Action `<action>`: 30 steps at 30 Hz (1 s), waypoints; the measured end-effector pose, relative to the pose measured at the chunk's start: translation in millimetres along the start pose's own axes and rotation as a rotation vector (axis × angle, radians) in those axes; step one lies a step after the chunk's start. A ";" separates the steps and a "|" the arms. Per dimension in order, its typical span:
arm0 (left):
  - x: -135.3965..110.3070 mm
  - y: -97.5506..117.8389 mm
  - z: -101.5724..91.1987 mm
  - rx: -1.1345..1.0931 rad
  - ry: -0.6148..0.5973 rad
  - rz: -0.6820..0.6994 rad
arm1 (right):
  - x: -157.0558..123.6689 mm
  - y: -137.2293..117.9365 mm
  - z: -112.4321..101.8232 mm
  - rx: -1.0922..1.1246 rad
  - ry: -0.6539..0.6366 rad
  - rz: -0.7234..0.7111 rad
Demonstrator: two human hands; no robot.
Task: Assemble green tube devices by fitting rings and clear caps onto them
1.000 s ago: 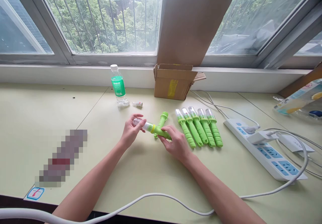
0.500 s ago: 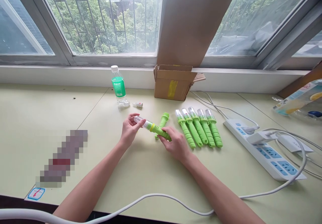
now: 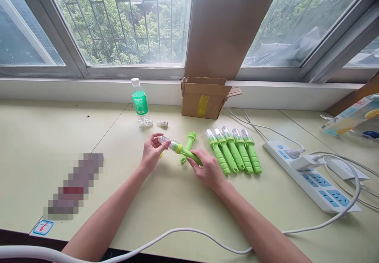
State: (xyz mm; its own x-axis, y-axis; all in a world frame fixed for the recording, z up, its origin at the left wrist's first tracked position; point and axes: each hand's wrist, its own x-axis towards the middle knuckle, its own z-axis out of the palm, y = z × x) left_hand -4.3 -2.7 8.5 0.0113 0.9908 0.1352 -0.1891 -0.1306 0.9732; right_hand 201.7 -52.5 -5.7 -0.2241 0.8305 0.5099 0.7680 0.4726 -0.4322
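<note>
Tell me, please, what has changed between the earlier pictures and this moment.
Only a little: the clear end of the held green stick has shifted slightly upward in the picture, and a small yellow bit now shows below the left hand. Nothing was taken or let go; the right hand also keeps its hold. The loose green handle, five capped sticks, bottle and box stayed.

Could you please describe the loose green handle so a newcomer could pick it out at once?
Find the open cardboard box, then look straight down the picture from its left half. There lies the loose green handle, left of the row of five green sticks and partly hidden behind the held stick. Unlike those six, its far end shows no clear cap.
</note>
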 end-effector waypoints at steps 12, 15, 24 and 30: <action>-0.3 -1.2 0.8 -0.039 -0.038 -0.009 | -0.2 1.8 2.8 0.048 -0.018 0.064; -1.0 -0.1 2.1 -0.048 -0.053 -0.004 | 0.3 1.4 1.3 0.011 -0.013 0.023; -0.6 -1.8 2.0 -0.054 0.027 -0.052 | 0.1 3.0 1.7 -0.021 -0.008 0.010; 1.1 -2.6 -0.5 -0.052 0.042 -0.064 | -1.1 1.7 2.1 -0.039 -0.017 -0.013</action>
State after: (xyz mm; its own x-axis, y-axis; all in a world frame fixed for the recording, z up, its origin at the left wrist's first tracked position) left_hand -4.3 -1.2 6.0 -0.0163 0.9978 0.0637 -0.2405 -0.0657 0.9684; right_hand 202.0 -51.9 -8.6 -0.2443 0.8294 0.5025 0.7877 0.4720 -0.3961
